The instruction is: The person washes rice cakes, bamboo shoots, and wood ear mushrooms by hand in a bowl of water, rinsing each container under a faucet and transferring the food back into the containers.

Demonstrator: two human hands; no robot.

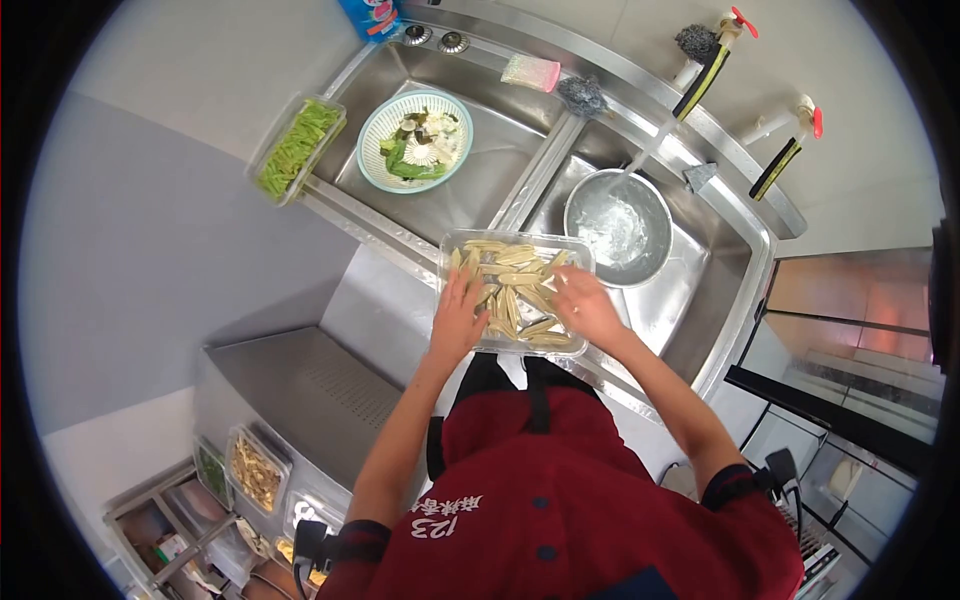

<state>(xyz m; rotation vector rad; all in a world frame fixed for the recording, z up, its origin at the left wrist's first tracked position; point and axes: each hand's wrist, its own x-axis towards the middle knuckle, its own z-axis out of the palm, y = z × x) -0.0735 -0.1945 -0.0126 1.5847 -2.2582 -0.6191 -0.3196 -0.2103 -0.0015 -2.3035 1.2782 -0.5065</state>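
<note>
A clear plastic tray (514, 345) filled with pale yellow-brown strips (515, 295) is in front of my body, at the sink's front edge. My left hand (460, 318) lies over the tray's left side, fingers stretched out and touching the strips. On the opposite side, my right hand (588, 303) reaches in over the rim. Its fingers are bent and close together among the strips, and their tips are partly hidden. What they pinch is too small to make out.
Water runs from a hose into a metal bowl (620, 230) in the right sink basin. A colander (370, 140) with leafy scraps sits in the left basin. A tub of green vegetable pieces (300, 150) rests on the left rim. Taps (735, 25) and scrubbers (582, 95) line the back.
</note>
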